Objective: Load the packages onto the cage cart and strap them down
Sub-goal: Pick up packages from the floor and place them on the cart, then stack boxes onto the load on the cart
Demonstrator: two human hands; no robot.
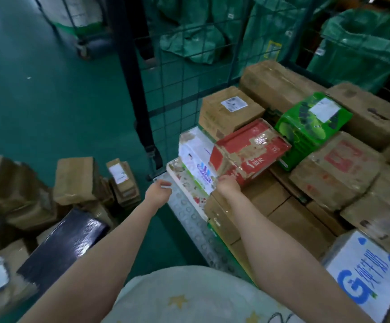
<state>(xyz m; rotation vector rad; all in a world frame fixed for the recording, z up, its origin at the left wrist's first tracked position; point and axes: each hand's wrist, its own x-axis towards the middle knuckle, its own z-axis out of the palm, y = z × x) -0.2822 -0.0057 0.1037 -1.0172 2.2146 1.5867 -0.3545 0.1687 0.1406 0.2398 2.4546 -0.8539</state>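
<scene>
The cage cart (pixel 190 220) with its wire mesh wall (pixel 177 85) holds several packages. A red taped box (pixel 250 150) lies tilted on top, beside a white box with blue print (pixel 196 162). My right hand (pixel 227 185) grips the near edge of the red box, fingers curled under it. My left hand (pixel 158 191) hovers over the cart's metal deck at the left corner, fingers loosely curled and holding nothing. A black strap with a buckle (pixel 152 150) hangs along the cart's corner post. A green package (pixel 310 124) and brown cartons (pixel 336 169) fill the rest.
Loose brown boxes (pixel 77 180) and a black wrapped parcel (pixel 61 248) are piled on the green floor at left. Green sacks (pixel 361 47) hang in frames behind the cart. A white box with blue letters (pixel 364 276) sits at the near right.
</scene>
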